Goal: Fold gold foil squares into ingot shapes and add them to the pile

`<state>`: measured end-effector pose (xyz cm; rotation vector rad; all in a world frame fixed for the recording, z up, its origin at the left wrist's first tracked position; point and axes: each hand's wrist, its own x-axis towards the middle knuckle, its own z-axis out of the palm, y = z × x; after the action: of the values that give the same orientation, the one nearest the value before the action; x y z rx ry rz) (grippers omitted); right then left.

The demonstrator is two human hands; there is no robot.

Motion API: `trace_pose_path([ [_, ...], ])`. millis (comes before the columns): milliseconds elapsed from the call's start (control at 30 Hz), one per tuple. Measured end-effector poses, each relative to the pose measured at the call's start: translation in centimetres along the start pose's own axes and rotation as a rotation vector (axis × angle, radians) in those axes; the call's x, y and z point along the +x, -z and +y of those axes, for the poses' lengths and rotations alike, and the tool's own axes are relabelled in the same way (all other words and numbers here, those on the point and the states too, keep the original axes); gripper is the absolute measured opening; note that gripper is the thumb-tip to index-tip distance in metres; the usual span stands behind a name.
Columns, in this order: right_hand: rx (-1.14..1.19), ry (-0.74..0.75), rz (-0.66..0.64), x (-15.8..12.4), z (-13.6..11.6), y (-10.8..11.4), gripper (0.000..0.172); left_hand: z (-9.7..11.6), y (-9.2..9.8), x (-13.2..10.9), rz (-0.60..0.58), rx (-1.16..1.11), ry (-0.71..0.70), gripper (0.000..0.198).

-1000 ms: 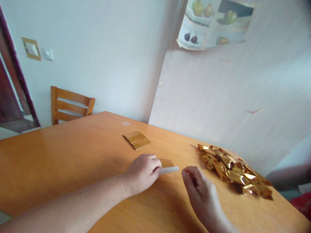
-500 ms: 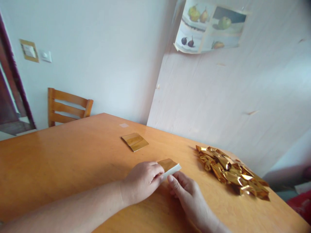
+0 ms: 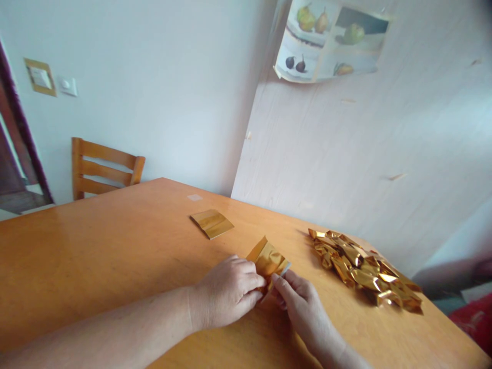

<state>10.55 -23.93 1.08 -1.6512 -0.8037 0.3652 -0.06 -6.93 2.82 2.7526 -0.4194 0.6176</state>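
A sheet of gold foil paper with a pale underside is held between both hands just above the table, its upper part bent and raised. My left hand is closed on its left and lower part. My right hand pinches its right edge between thumb and fingers. Beyond my hands lies a flat stack of gold paper. To the right, folded shiny gold foil pieces are heaped together.
The wooden table reaches the wall. A wooden chair stands behind its far left edge. A small pale patch is near the far edge. Fruit pictures hang on the wall. Something red lies beyond the right edge.
The gold sheet has gone from a flat shape with a pale strip showing to a bent, raised one. My left fingers have shifted slightly right across it; my right hand still pinches its edge.
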Motion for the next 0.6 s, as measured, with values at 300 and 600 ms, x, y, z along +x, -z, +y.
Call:
trace_pose_path([
  [300,-0.303,0.218,0.139,-0.3,0.1,1.1,0.016,-0.6,-0.2,-0.2,0.188,-0.112,0.139,0.013],
  [600,-0.906,0.589,0.191,-0.7,-0.8,2.2,0.016,-0.4,0.4,-0.1,0.369,-0.015,0.113,0.030],
])
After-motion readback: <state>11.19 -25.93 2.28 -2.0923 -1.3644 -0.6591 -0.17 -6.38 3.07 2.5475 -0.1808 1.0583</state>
